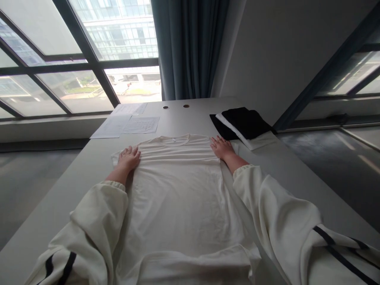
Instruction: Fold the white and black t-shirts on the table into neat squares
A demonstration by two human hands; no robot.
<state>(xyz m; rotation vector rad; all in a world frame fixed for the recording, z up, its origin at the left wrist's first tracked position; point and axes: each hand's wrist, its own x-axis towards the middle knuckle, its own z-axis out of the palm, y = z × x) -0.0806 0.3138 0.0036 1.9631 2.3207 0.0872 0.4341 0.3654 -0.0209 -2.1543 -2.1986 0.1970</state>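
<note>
Spread flat on a smooth, matte, pale table (175, 123), a white T-shirt (179, 194) of thin, soft knit, with fine cross-creases below the ribbed round collar and shallow ripples down the body. Roughly rectangular in outline, with short sleeves out to the sides and a loose, rucked fold at the near end. Collar toward the far edge and the blue-grey curtain (190, 51), hem toward the wearer; long axis straight away from the body, near to far. Left hand (129, 159) palm-down by the left shoulder and sleeve, fingers loosely bent, unclenched; right hand (222, 149) laid flat at the opposite shoulder, likewise relaxed. Just beyond the right hand, folded black and white fabric (245, 122) in a soft heap; far left, thin, flat paper sheets (141, 125).
</note>
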